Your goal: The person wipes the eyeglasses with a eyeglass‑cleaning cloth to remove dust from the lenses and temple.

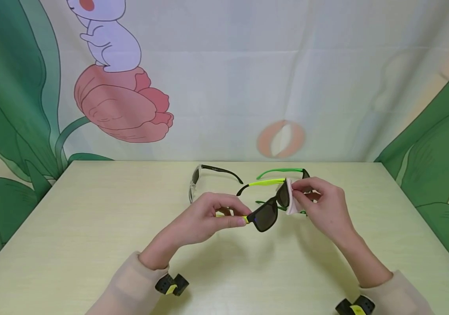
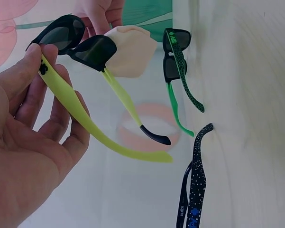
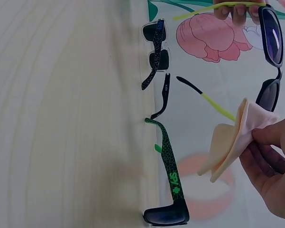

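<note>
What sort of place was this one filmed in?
Probably an indoor tabletop filming setup, though the wider room is out of view. A pale table has a cloth backdrop behind it, printed with cartoon flowers and leaves, and small black devices sit at both sleeve cuffs.

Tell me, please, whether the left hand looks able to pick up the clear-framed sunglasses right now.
Probably not without freeing itself first: the left hand holds the yellow-armed sunglasses. The clear-framed sunglasses do rest just beyond it on the table, though.
</note>
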The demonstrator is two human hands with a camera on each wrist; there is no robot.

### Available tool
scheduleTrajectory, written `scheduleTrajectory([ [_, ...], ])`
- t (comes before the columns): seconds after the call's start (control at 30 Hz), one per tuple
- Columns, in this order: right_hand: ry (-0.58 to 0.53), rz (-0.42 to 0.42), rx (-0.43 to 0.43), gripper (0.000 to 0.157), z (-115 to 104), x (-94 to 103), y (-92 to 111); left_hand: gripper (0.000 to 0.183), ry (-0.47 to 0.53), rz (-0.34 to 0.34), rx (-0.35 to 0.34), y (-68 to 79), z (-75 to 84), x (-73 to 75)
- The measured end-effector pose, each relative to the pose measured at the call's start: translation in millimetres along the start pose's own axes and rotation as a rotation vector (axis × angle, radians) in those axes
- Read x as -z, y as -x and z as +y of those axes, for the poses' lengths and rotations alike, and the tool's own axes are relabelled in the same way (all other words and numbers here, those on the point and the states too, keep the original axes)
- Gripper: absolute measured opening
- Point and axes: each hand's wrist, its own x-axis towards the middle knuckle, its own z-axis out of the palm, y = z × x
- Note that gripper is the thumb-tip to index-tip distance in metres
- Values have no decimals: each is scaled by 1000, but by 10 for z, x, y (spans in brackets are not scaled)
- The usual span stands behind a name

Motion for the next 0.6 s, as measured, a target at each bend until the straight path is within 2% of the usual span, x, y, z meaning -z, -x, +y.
scheduleTrajectory([
  [0.17, -11, 3, 14, 22, -29, -2, 19, 15, -8, 7, 5, -7, 12, -8],
  [0.43, -39, 5, 137, 26, -140, -27, 53, 15, -4, 21, 0, -26, 15, -16],
  [0.6, -43, -3, 157, 26, -210, -39, 69, 15, 0, 35, 7, -36, 8, -33],
])
